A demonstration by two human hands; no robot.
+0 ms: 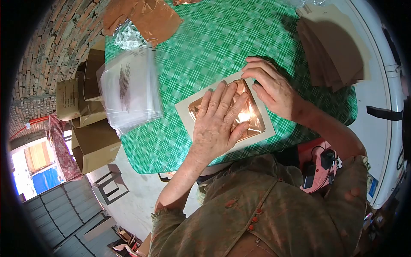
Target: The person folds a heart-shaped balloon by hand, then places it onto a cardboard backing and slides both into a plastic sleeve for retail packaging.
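A shiny copper-coloured foil packet (255,113) lies on a flat beige card (266,134), near the table edge closest to me. My left hand (218,120) rests flat on the foil with its fingers stretched and covers much of it. At the card's far right corner is my right hand (276,90). Its fingers are bent but apart, and the fingertips are at or just above the card's edge. Nothing shows in its grasp.
A green checked cloth (201,47) covers the table. Clear plastic bags (132,90) are stacked at left, below copper-coloured sheets (156,21) and white loops (128,36). Brown cards (334,47) lie far right. Open cardboard boxes (96,143) stand beyond the left edge.
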